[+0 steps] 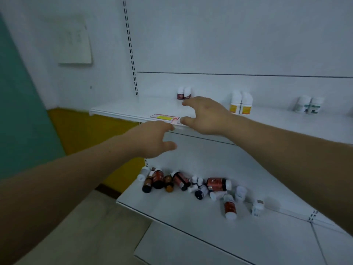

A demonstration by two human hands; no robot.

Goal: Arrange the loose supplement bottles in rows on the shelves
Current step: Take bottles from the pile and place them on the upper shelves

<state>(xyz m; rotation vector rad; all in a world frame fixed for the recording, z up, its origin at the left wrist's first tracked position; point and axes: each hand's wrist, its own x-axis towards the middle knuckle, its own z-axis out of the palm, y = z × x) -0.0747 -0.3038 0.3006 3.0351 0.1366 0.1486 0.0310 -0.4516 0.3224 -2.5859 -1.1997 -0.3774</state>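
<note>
The loose bottles (183,183) lie in a jumble on the lower shelf (191,226), most of them on their sides near its left end: dark ones with red or brown labels at the left, small white ones mixed in towards the right. One red-labelled bottle (230,207) lies a little apart at the front, and a small white bottle (257,207) is just beside it to the right.

On the upper shelf (118,109) three pairs stand upright against the back wall, well apart from one another: a maroon-labelled pair (183,93), a yellow-labelled pair (241,103) and a green-labelled pair (309,105). A red and yellow tag (165,118) sits at that shelf's front edge.

Both hands are empty, with fingers loosely spread. The right hand (207,115) hovers over the upper shelf, its fingertips near the maroon-labelled pair. The left hand (152,139) is lower, in front of the shelf edge by the tag.

A slotted upright (130,48) runs up the white back wall, with a pale board (76,41) to its left.
</note>
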